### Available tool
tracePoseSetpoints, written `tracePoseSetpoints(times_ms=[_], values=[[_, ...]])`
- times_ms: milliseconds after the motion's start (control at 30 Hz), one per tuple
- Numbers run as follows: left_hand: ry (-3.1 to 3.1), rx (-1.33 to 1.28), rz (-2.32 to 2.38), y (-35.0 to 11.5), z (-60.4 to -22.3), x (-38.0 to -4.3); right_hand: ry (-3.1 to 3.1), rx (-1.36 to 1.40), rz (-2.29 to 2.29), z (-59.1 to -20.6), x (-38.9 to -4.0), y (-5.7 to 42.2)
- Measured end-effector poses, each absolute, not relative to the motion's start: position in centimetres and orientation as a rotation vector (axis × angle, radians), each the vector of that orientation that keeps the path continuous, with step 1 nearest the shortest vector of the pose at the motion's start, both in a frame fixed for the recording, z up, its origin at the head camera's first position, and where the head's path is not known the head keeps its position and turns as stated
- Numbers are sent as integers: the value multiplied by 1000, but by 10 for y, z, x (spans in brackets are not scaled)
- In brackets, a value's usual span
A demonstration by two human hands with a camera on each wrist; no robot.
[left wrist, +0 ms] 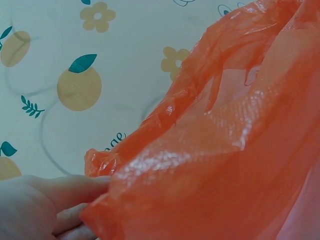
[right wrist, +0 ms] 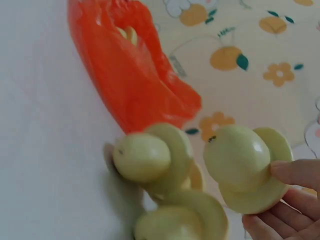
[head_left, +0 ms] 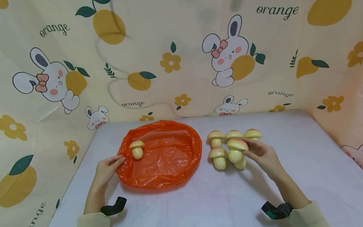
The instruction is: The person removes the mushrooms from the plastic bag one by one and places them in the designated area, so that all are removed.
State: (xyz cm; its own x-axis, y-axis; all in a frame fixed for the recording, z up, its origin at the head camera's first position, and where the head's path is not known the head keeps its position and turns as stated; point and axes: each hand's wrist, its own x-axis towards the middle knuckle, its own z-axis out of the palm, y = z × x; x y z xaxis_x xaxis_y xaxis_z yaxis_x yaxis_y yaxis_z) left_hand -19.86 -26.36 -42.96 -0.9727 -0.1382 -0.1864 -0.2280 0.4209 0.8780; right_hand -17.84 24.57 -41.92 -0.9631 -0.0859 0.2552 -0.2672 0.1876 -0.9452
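Note:
A toy mushroom (head_left: 237,150) with a pinkish-yellow cap is pinched by its cap in my right hand (head_left: 264,157). In the right wrist view the held mushroom (right wrist: 240,162) is raised beside several similar mushrooms (right wrist: 145,157). Those mushrooms (head_left: 218,158) stand grouped on the table right of an orange-red plastic bag (head_left: 164,183). The bag lies with its mouth spread wide, and one mushroom (head_left: 137,150) sits inside at the left. My left hand (head_left: 106,171) pinches the bag's left rim; the left wrist view shows the fingers at the bag's edge (left wrist: 150,200).
A white-covered table (head_left: 188,215) carries everything. Behind and at both sides hangs a cream cloth (head_left: 169,23) printed with rabbits and oranges. Black camera bands sit on the left wrist (head_left: 113,207) and the right wrist (head_left: 276,210).

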Motion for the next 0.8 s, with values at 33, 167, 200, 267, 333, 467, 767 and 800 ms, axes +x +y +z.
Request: tracePoseSetpoints(times_ms=[33, 167, 200, 267, 333, 467, 767, 800], values=[[2574, -334, 1614, -264, -430, -199, -2308, 344, 1885, -419, -178, 249], [2571, -341, 1610, -264, -431, -199, -2322, 327, 1873, -419, -178, 264], [2571, -343, 1607, -264, -431, -199, -2322, 325, 1870, -419, -177, 267], [2571, -347, 1601, -264, -431, -199, -2329, 319, 1859, -420, -177, 274], [2574, -346, 1595, -263, -431, -199, -2331, 314, 1849, -421, -176, 280], [2579, -346, 1595, -263, -431, -198, -2309, 319, 1854, -424, -176, 291], [2583, -350, 1582, -264, -431, -199, -2317, 340, 1858, -432, -179, 305], [2583, -349, 1585, -264, -431, -199, -2319, 344, 1862, -433, -179, 306]])
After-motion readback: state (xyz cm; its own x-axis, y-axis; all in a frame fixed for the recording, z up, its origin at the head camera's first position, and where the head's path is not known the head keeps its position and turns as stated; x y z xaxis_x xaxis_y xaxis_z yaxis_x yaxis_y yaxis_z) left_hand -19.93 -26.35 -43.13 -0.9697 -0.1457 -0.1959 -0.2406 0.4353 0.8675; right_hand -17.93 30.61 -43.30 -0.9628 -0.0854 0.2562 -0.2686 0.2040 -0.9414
